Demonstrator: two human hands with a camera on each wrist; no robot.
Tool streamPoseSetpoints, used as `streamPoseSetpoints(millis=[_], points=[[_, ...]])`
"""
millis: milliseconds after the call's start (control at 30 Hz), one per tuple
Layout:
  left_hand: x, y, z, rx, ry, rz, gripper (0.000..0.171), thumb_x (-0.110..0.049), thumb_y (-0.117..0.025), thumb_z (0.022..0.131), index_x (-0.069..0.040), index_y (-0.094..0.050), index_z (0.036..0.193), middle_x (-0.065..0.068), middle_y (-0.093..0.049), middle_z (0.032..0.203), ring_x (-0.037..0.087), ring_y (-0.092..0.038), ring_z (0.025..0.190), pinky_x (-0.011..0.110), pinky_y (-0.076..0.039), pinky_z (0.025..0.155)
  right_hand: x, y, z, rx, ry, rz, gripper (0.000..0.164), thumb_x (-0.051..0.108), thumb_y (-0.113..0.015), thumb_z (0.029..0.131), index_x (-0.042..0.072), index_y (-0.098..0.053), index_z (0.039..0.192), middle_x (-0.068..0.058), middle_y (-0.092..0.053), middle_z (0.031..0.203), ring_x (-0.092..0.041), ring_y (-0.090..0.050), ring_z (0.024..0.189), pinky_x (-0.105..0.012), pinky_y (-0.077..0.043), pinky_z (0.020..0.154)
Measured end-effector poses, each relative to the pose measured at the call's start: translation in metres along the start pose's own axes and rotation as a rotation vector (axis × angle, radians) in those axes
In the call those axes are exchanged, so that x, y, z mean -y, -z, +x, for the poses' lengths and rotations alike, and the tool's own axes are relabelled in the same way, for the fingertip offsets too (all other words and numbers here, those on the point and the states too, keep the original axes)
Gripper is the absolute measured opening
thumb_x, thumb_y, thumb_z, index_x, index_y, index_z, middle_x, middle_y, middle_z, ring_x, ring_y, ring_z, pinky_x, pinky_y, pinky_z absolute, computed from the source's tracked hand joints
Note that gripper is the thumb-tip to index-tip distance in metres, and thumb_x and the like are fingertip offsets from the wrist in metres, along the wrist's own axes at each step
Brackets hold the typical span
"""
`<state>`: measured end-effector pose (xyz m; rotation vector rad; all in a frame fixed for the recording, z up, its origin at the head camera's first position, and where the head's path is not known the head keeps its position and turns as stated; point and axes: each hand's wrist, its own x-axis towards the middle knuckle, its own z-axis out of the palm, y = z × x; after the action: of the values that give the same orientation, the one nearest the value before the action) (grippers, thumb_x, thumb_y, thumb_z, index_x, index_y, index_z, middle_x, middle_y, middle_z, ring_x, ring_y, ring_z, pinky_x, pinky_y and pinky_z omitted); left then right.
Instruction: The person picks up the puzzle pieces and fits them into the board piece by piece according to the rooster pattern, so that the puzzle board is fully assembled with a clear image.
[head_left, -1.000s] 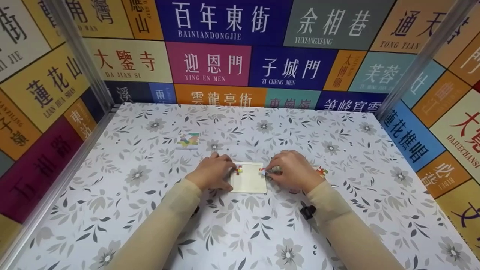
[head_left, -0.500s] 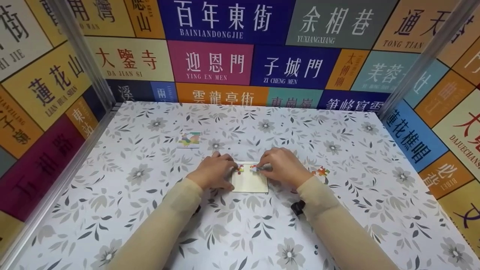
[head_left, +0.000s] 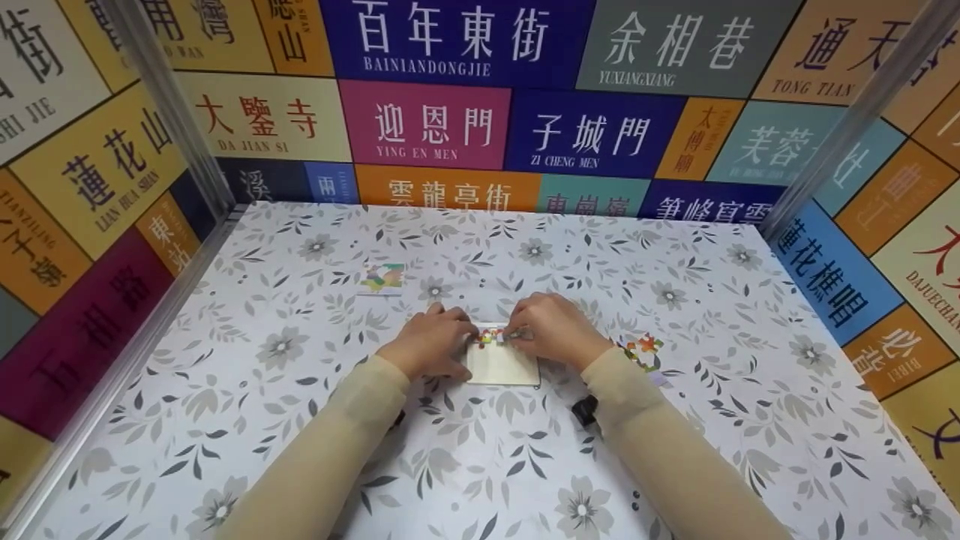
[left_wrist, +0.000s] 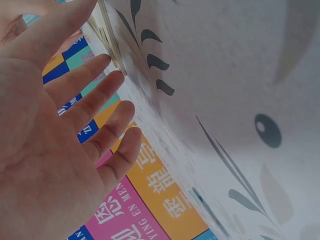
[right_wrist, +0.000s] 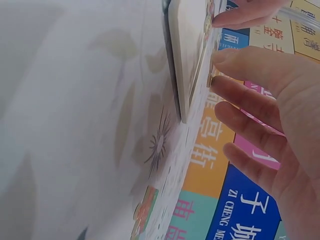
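Note:
A small cream puzzle board (head_left: pixel 504 367) lies flat on the table in front of me. My left hand (head_left: pixel 431 341) rests at its left side, its fingertips right at the edge and upper corner; in the left wrist view the fingers look nearly straight and spread. Near the board's top edge is a colourful jigsaw piece (head_left: pixel 484 337), partly under the left fingertips. My right hand (head_left: pixel 559 330) pinches another jigsaw piece (right_wrist: pixel 210 75) between thumb and forefinger, just over the board and right beside the first piece. Its other fingers are loosely bent.
More jigsaw pieces (head_left: pixel 645 347) in orange and green lie to the right, past the right wrist. A square picture puzzle (head_left: pixel 382 277) sits at the back left. Printed panels (head_left: pixel 427 124) wall in the back and sides of the flower-patterned table (head_left: pixel 480 480).
My right hand has moved left over the board, bringing its jigsaw piece up beside the first one. The left hand stays in place. The loose pieces at right have become more visible.

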<state>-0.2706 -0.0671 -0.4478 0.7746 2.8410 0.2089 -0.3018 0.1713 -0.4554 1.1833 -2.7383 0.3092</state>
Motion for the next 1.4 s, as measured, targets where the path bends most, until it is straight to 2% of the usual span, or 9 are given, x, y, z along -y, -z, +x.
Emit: streamPoseSetpoints(millis=[333,533,700,933,1400], points=[[0.004,-0.008,-0.002,0.003,0.015,-0.026,0.066,-0.045,-0.089,0.078,-0.021,-0.068,0.136,0.001,-0.06,0.142,0.03,-0.053,0.121,0.047,-0.049,0.101,0.004,-0.014,0.005,0.044,0.024,-0.02,0.011,0.02,-0.081,0.088,0.022,-0.084,0.098,0.002,-0.077,0.1,-0.022,-0.07,0.097,-0.044,-0.055,0.089],[0.004,-0.01,-0.005,-0.006,-0.002,-0.048,0.067,-0.044,-0.089,0.078,-0.019,-0.067,0.137,0.003,-0.06,0.143,0.031,-0.054,0.121,0.049,-0.049,0.099,0.006,-0.018,0.004,0.058,0.001,-0.004,0.013,0.019,-0.081,0.087,0.022,-0.084,0.099,0.002,-0.076,0.1,-0.021,-0.069,0.097,-0.042,-0.054,0.088],[0.004,-0.01,-0.005,-0.014,-0.003,-0.051,0.066,-0.043,-0.09,0.077,-0.019,-0.068,0.135,0.003,-0.061,0.142,0.031,-0.053,0.121,0.05,-0.049,0.098,0.007,-0.017,0.006,0.057,0.001,-0.006,0.013,0.02,-0.08,0.087,0.022,-0.084,0.1,0.002,-0.076,0.101,-0.021,-0.069,0.096,-0.042,-0.053,0.088],[0.005,-0.008,-0.004,-0.035,-0.02,-0.046,0.065,-0.043,-0.088,0.08,-0.019,-0.068,0.136,0.002,-0.061,0.141,0.033,-0.054,0.12,0.05,-0.05,0.098,0.006,-0.014,0.008,0.011,0.033,-0.026,0.012,0.017,-0.08,0.087,0.021,-0.084,0.097,0.001,-0.074,0.099,-0.022,-0.07,0.092,-0.044,-0.055,0.084],[0.003,-0.003,0.001,-0.007,-0.012,-0.028,0.065,-0.044,-0.088,0.08,-0.02,-0.067,0.137,0.003,-0.06,0.142,0.032,-0.054,0.12,0.049,-0.049,0.099,0.008,-0.011,0.01,0.048,0.006,0.013,0.017,0.016,-0.079,0.09,0.021,-0.084,0.106,0.0,-0.073,0.1,-0.022,-0.068,0.093,-0.044,-0.054,0.089]])
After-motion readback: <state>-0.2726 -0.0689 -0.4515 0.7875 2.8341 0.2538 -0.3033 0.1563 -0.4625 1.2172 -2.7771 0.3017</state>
